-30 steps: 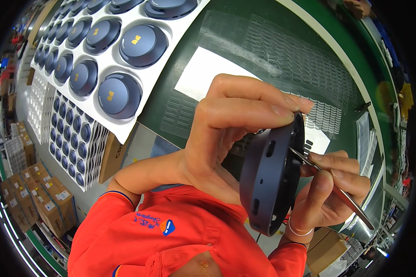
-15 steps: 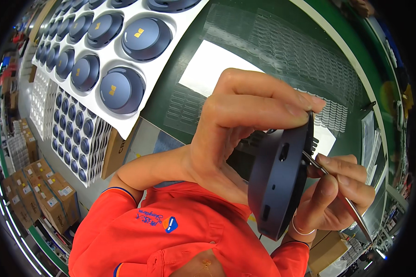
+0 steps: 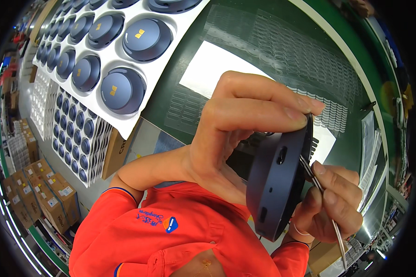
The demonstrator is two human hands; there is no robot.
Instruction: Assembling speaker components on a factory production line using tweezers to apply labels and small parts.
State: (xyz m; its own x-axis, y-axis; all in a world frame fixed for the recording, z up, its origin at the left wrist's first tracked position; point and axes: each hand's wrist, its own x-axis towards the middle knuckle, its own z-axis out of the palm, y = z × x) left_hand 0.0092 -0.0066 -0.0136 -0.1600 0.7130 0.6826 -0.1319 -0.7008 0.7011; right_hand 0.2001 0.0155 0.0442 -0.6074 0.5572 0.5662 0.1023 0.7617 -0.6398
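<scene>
Left hand (image 3: 235, 134) grips dark round disc (image 3: 277, 184) on edge; right hand (image 3: 330, 205) at 4 o'clock pinches tweezers (image 3: 323, 198), tip touching disc. Tray (image 3: 125, 55) at 10 o'clock on bench (image 3: 282, 41).

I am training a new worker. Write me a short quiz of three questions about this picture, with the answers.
1. True or false: the left hand holds the round dark device on its edge.
2. What does the right hand hold? A) thin metal tweezers B) a brush C) a cloth
3. Fill in: the white tray holds round dark ____ devices.

Key: 1 true; 2 A, the tweezers meet the device's face; 3 blue.
</scene>
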